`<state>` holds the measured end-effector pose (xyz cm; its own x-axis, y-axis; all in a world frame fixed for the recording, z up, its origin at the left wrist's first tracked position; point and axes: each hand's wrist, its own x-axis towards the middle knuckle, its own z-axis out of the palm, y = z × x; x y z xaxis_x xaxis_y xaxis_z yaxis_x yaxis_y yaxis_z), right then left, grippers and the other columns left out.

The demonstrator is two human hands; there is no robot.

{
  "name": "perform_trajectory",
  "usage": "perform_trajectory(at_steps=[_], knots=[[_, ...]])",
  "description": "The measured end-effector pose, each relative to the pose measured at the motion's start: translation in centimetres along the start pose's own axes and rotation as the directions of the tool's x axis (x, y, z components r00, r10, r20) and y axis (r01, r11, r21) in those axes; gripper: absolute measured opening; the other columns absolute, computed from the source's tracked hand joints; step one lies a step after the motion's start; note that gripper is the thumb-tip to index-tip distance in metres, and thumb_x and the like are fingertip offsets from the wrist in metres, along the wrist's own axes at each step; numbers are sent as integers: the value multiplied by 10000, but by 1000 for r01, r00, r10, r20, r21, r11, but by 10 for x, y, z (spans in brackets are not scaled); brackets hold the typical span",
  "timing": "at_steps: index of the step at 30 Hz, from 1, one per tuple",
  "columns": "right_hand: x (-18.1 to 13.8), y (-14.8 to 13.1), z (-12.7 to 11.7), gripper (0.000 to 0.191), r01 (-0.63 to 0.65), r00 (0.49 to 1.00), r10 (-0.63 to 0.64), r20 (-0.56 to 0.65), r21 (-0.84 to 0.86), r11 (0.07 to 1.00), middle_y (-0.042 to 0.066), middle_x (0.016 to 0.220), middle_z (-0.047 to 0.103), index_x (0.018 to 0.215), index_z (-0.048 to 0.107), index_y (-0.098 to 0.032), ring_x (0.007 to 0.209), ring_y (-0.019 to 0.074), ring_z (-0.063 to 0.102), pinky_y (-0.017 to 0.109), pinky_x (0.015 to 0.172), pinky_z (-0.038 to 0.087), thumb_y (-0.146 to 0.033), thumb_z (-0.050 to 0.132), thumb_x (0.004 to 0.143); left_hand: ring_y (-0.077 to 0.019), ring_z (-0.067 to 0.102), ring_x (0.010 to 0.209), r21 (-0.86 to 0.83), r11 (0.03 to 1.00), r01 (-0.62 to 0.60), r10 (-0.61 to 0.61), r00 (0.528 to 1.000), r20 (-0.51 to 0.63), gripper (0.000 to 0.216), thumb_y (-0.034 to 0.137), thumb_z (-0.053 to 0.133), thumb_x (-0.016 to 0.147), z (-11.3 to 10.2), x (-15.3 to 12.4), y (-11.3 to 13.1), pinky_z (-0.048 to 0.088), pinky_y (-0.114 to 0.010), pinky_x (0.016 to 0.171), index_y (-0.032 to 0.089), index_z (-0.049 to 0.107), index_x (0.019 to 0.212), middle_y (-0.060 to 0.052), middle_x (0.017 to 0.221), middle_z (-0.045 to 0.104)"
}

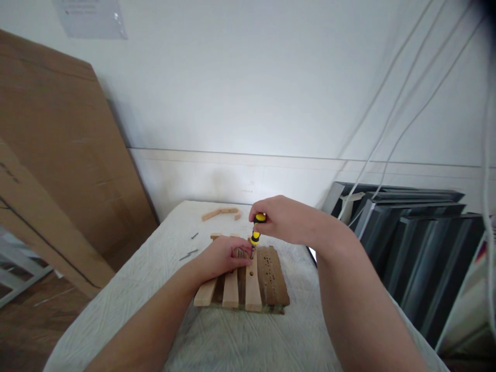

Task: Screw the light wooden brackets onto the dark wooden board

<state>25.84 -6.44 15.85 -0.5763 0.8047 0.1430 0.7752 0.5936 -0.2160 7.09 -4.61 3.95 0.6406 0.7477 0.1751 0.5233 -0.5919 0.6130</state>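
Observation:
A short yellow and black screwdriver stands almost upright, its handle gripped from above by my right hand. Its tip meets the rightmost wooden hook, near a hole in it. My left hand is closed at this hook, thumb and fingers around the screwdriver's tip; any screw there is too small to make out. Two more wooden hooks, a middle one and a left one, lie side by side under my left hand. All three rest on a brown board with several small holes.
A loose wooden hook lies at the table's far end. Several screws are scattered left of the board on the white cloth. A large cardboard box leans at left; dark metal panels and white cables are at right.

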Motion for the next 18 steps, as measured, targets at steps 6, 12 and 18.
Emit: perform_trajectory(at_steps=[6,12,18], knots=[[0,-2,0,222,1,1000,-1,8,-15,1000,66,885,701,936,693,-174,744,155,581,260,639,382,-234,534,795,-142,597,823,-13,1000,1,-1,1000,3,123,223,651,795,-1,0,0,428,-243,757,180,674,908,-2,916,691],[-1,-3,3,216,-3,1000,3,-4,-26,1000,52,845,698,918,690,-183,706,145,575,257,618,376,-213,524,784,-133,602,816,-54,998,29,-30,999,-11,167,228,670,776,3,-1,-6,442,-235,760,193,673,939,6,943,692],[-1,-1,2,220,-4,1000,3,-25,-38,999,48,831,695,925,691,-183,693,142,567,259,628,376,-220,525,786,-140,604,867,-69,997,-17,15,999,-30,193,215,669,781,4,-1,-7,443,-245,803,186,672,972,-9,1025,692]])
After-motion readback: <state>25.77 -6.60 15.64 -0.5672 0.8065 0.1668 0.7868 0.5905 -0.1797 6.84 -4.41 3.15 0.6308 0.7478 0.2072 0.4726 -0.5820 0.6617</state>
